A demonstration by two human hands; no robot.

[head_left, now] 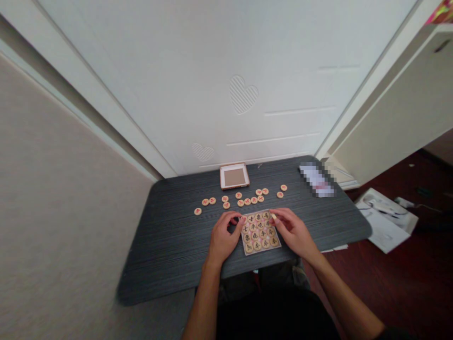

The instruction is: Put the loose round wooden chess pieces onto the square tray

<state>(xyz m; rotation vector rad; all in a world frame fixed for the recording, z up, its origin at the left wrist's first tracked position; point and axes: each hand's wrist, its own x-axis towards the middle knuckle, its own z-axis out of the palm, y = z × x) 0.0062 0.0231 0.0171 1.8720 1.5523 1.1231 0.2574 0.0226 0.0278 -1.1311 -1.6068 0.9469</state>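
Observation:
A shallow square tray [262, 251] lies near the table's front edge, filled with rows of round Chinese chess pieces, mostly marked in black. At its upper left corner, my left hand [223, 236] is closed on the tray's edge, its thumb tip by a red-marked piece [244, 220]. My right hand [293, 232] is at the upper right corner, pinching one Chinese chess piece [273, 216] tilted on its edge between thumb and fingers. Beyond the tray, several loose red-marked Chinese chess pieces [247, 201] lie scattered face up.
An open box lid [234, 176] with a white inside rests at the back of the dark table [170, 241], by the white door [198, 85]. A blurred phone-shaped item [316, 179] lies at the back right. A white box [387, 219] with cables stands on the floor.

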